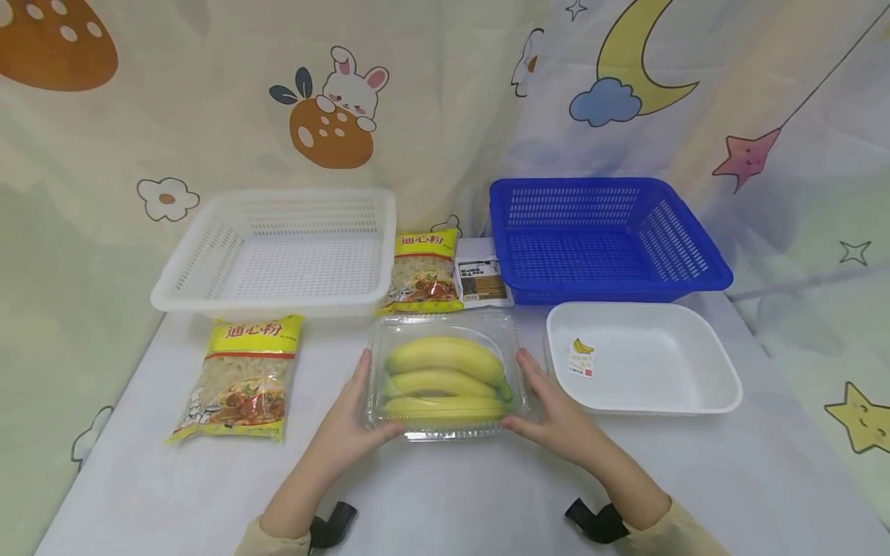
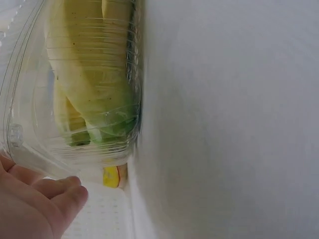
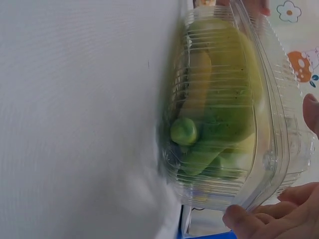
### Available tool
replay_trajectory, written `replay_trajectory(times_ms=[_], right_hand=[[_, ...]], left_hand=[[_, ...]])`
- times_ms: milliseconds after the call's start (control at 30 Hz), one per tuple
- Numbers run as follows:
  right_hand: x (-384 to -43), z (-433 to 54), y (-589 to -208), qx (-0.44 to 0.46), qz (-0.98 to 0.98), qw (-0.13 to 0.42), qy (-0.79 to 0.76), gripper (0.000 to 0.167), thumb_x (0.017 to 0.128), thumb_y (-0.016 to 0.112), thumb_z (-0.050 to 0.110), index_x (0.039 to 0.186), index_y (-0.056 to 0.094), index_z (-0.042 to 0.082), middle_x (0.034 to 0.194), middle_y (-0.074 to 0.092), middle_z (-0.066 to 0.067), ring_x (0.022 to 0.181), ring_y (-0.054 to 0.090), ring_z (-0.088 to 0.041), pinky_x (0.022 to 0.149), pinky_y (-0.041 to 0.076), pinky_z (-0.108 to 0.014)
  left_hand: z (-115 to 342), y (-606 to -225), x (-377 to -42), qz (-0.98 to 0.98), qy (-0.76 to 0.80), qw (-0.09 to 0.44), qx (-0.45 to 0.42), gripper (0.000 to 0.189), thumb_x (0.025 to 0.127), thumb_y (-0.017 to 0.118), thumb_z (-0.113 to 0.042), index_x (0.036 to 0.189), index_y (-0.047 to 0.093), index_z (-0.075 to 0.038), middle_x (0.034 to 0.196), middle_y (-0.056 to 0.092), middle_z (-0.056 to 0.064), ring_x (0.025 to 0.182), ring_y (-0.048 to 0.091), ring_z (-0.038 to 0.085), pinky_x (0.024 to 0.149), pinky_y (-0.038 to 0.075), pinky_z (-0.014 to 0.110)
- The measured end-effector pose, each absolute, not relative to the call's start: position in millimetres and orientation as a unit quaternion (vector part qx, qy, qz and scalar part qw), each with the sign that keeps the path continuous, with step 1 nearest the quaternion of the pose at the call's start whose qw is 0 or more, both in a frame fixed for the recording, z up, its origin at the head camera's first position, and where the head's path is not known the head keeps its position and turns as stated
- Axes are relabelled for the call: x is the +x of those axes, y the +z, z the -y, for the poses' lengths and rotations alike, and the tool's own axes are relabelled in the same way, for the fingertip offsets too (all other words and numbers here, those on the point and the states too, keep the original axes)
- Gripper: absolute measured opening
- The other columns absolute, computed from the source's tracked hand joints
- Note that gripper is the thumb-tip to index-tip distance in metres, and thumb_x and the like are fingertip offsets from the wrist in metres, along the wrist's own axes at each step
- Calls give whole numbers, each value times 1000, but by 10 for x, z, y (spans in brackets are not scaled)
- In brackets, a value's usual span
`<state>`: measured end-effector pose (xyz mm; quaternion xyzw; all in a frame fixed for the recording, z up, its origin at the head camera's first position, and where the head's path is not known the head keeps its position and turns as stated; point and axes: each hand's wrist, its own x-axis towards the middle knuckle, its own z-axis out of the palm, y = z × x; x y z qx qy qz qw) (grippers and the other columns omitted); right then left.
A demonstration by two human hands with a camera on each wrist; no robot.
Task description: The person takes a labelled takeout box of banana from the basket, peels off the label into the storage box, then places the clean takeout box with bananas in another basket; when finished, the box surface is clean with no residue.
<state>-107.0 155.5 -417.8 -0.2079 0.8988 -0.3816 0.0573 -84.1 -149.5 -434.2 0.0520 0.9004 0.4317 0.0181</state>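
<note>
A clear plastic clamshell box [image 1: 378,371] with several yellow bananas [image 1: 445,357] in it sits between both hands at the middle of the white table. My left hand [image 1: 353,421] grips its left side, thumb at the front corner and fingers along the edge. On the opposite side, my right hand [image 1: 559,417] holds the box the same way. The lid is closed. In the left wrist view, curled fingertips [image 2: 70,191] are right at the rim. Green banana tips [image 3: 184,131] show through the ribbed wall in the right wrist view.
A white basket [image 1: 306,301] stands at the back left and a blue basket [image 1: 591,292] at the back right. Macaroni bags [image 1: 243,378] lie at left and centre back, beside a small white packet [image 1: 481,282]. A white tub [image 1: 647,359] with a banana-picture card [image 1: 581,359] is at right.
</note>
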Motion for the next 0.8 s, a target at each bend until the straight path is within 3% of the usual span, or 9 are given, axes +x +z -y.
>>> replay_trajectory(times_ms=[333, 567, 800], right_hand=[[-983, -1547, -4080, -204, -879, 63, -425, 91, 75, 73, 21, 142, 18, -6, 148, 17, -25, 135, 20, -39, 102, 32, -44], [-862, -1541, -3834, -209, -868, 62, -445, 90, 77, 71, 24, 144, 16, 0, 150, 14, -22, 135, 21, -39, 99, 35, -46], [-967, -1405, -3499, -231, -867, 32, -440, 90, 78, 71, 25, 146, 14, 7, 152, 12, -14, 138, 19, -33, 101, 34, -44]], left_hand=[[1494, -4156, -751, -912, 408, 29, 32, 109, 67, 75, -47, 147, 5, -21, 153, 12, 4, 138, 20, 32, 105, 23, 57], [1510, -3883, -627, -920, 391, 36, 18, 109, 65, 72, -55, 145, 2, -33, 153, 12, 2, 138, 20, 32, 103, 24, 60], [1660, -3486, -697, -922, 387, 4, 32, 105, 69, 75, -45, 143, 1, -39, 153, 9, -5, 138, 17, 33, 100, 21, 67]])
